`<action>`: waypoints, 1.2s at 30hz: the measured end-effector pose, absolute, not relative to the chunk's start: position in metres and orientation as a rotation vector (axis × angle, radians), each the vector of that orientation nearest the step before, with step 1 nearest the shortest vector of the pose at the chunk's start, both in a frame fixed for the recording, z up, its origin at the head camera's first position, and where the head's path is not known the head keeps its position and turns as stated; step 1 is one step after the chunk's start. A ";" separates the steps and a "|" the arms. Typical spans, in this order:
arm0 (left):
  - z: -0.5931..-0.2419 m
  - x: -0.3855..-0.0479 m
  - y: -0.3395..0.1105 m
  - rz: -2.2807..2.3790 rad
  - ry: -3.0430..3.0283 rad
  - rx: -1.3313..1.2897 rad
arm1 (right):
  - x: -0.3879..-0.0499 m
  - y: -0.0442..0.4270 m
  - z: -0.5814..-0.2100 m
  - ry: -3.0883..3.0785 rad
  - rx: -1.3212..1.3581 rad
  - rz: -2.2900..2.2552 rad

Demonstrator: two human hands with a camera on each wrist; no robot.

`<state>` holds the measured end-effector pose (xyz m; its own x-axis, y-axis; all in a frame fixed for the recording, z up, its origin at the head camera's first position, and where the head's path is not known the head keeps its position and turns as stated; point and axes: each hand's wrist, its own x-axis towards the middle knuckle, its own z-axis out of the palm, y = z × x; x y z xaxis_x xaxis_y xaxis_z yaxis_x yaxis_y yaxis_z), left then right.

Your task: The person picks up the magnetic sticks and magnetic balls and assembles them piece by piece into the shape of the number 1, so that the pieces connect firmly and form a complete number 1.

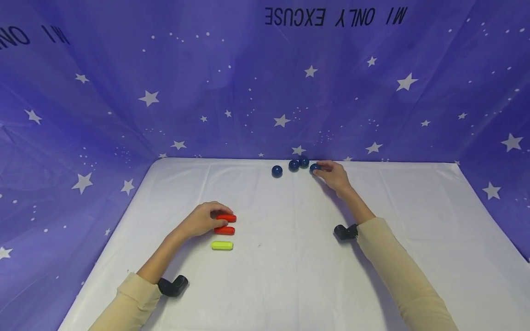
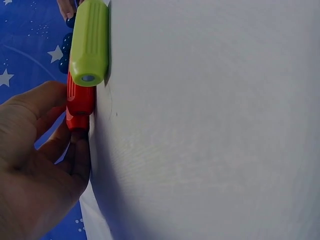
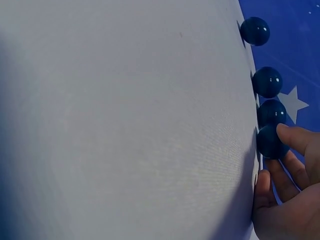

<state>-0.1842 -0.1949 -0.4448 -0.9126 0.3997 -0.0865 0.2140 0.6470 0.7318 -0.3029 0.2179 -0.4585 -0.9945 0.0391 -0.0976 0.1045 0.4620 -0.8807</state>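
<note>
My left hand [image 1: 201, 219] curls round the far red ribbed plastic handle [image 1: 227, 218], its thumb reaching over the left end of the near red handle [image 1: 227, 231]. Closest to me lies a yellow-green ribbed handle [image 1: 222, 245], parallel to the red ones; a small metallic spot shows on its end in the left wrist view. At the table's back edge, my right hand [image 1: 335, 178] pinches a dark blue glossy ball [image 3: 270, 142] between thumb and fingers. Three more blue balls stand left of it: one alone [image 1: 277, 171], and two close together [image 1: 293, 165].
White cloth covers the table [image 1: 281, 276]. Behind and at both sides hangs a purple-blue curtain [image 1: 248, 82] with white stars and lettering, meeting the table's back edge near the balls. Black camera mounts [image 1: 173, 286] sit on both wrists.
</note>
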 end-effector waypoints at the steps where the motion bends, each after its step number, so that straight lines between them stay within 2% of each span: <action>1: -0.445 -0.184 -0.195 1.119 2.629 0.497 | -0.303 0.218 -0.458 2.631 0.131 -1.592; 14: -0.438 -0.194 -0.182 1.102 2.678 0.518 | -0.304 0.221 -0.452 2.597 0.132 -1.604; 36: -0.441 -0.203 -0.129 1.199 2.796 0.568 | -0.304 0.223 -0.454 2.566 0.160 -1.614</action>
<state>-0.2035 -0.1286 -0.4409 -0.9315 0.3497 0.0996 0.3133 0.6328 0.7081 -0.3035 0.2231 -0.4536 -0.9888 0.0325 -0.1457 0.1454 0.4308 -0.8907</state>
